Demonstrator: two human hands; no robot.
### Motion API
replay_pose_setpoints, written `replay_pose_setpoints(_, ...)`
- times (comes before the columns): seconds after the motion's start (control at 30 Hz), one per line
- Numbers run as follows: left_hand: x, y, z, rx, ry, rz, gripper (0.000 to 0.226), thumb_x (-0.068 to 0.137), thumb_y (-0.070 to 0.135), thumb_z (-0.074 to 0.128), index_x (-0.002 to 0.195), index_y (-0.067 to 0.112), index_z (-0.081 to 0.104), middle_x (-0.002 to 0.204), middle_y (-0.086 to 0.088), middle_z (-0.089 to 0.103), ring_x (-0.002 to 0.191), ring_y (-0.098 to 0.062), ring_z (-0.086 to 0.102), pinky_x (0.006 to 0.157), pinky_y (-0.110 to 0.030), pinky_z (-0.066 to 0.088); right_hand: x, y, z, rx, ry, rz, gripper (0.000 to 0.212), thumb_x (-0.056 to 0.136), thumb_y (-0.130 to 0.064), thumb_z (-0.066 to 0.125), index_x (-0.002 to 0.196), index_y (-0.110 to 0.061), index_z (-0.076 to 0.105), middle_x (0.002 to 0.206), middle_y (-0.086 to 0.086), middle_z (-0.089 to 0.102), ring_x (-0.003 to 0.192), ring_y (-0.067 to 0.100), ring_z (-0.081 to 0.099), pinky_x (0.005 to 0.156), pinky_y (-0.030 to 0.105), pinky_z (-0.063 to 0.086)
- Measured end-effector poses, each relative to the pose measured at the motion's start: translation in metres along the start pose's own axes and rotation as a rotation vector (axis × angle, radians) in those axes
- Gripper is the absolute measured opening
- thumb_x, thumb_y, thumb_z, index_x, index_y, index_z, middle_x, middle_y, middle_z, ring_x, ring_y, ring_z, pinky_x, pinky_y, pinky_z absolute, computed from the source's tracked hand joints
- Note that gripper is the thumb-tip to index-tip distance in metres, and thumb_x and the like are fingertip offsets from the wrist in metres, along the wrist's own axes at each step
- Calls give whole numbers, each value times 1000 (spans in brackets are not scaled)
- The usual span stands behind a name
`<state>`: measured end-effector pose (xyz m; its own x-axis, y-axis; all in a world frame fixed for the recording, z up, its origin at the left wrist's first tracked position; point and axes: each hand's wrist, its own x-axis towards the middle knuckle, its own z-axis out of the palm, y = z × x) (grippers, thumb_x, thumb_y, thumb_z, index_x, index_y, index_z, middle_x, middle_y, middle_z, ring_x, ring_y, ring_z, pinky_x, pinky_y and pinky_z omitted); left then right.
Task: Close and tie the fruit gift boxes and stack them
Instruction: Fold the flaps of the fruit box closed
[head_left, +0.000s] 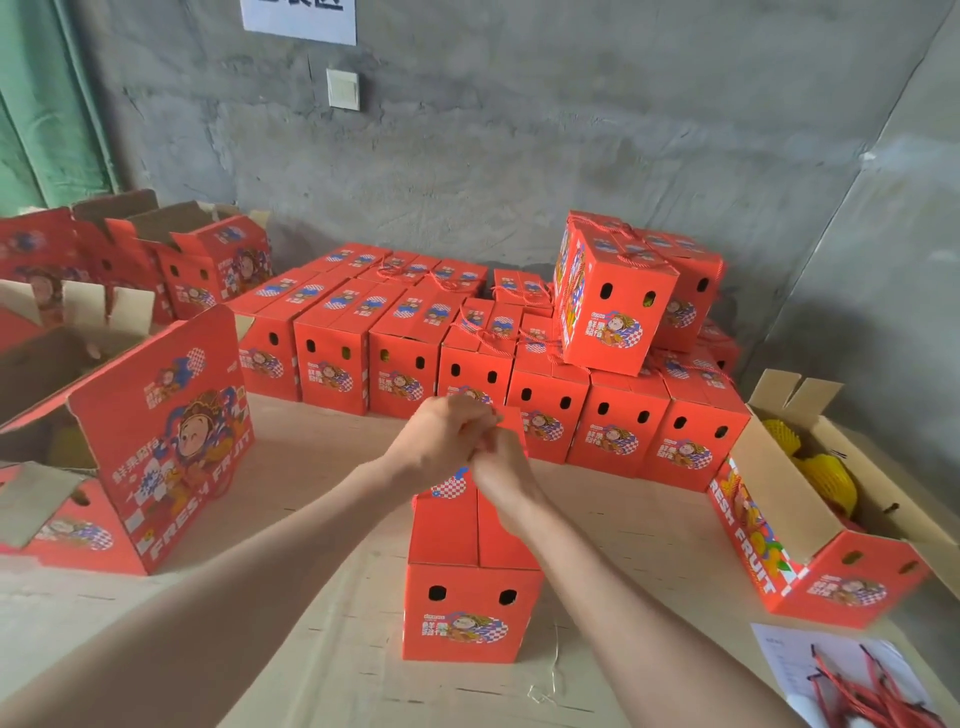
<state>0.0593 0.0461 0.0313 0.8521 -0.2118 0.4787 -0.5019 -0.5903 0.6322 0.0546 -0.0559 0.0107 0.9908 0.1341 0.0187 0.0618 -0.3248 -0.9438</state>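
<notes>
A red fruit gift box (470, 587) stands on the table in front of me, its top flaps folded shut. My left hand (441, 439) and my right hand (501, 467) meet above its far end, fingers curled and pinching together at something small; the cord itself is hidden by the fingers. Behind it stand several closed red boxes in rows (415, 338), most with red cord on top. Two more closed boxes (623, 296) are stacked on the right end of those rows.
An open red box (156, 441) with its lid up sits at the left, more open ones (171, 260) behind it. At the right an open box (810, 525) holds yellow-netted fruit. Loose red cords (862, 686) lie on paper at the bottom right. Concrete wall behind.
</notes>
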Motion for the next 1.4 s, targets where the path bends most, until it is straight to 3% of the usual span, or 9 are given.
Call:
replay_pose_setpoints(0.13,-34,-31,9,75,191,-153,30,93,20,58,117,2,62,115,-13,61,105,-27,57,90,-36,46,1,-12,-14,349,50,111,19,89,-4,58,72,-10,64,64,3,62,60,13,57,59,20,38)
replay_pose_setpoints(0.27,-90,-60,48,-20,-204,-378,77,92,37,57,151,20,11,158,-2,11,142,-9,15,112,-22,17,22,-42,-29,321,81,134,19,93,-3,55,74,-7,58,68,5,64,61,14,60,58,24,38)
replay_pose_setpoints(0.53,-45,-18,12,-94,319,-200,86,81,40,69,143,48,11,141,18,30,127,6,30,103,-20,26,51,-133,-42,307,45,-273,24,93,3,48,73,-7,57,55,0,58,48,5,56,47,13,41)
replay_pose_setpoints(0.67,20,-1,-14,-56,349,-162,88,82,41,68,150,37,12,146,4,33,126,-12,41,94,-19,28,76,-185,-62,325,81,-445,28,93,5,45,71,-9,57,54,0,56,48,5,55,51,13,41)
replay_pose_setpoints(1.1,218,-35,7,-44,332,-112,85,86,39,64,152,21,13,153,-6,19,138,-19,26,99,-12,19,225,-212,-142,153,213,-617,31,94,7,41,74,-12,56,64,5,55,63,12,53,58,8,41)
replay_pose_setpoints(1.2,252,-59,32,205,196,-231,87,86,57,53,151,32,1,155,-7,3,133,-35,34,98,-34,37,263,-183,-163,-153,240,-493,26,94,0,46,72,-6,58,72,8,60,74,18,57,71,23,44)
replay_pose_setpoints(1.27,260,-79,53,338,93,-341,82,89,62,43,150,33,-3,146,-14,26,116,-40,49,84,-42,44,278,-145,-168,-614,262,-311,26,96,-18,51,75,-3,56,80,15,61,86,25,58,71,30,39)
replay_pose_setpoints(1.33,255,-98,73,242,25,-364,67,96,49,41,150,23,11,113,-14,58,87,-31,60,70,-36,46,280,-101,-159,-968,289,-240,43,96,-35,50,112,5,52,121,25,55,117,33,51,91,35,39)
replay_pose_setpoints(1.4,246,-115,89,150,44,-351,53,100,35,41,147,18,25,94,-4,64,79,-26,61,66,-34,46,276,-62,-146,-1082,222,-360,71,96,-43,46,148,-4,18,156,20,16,144,34,16,116,42,15)
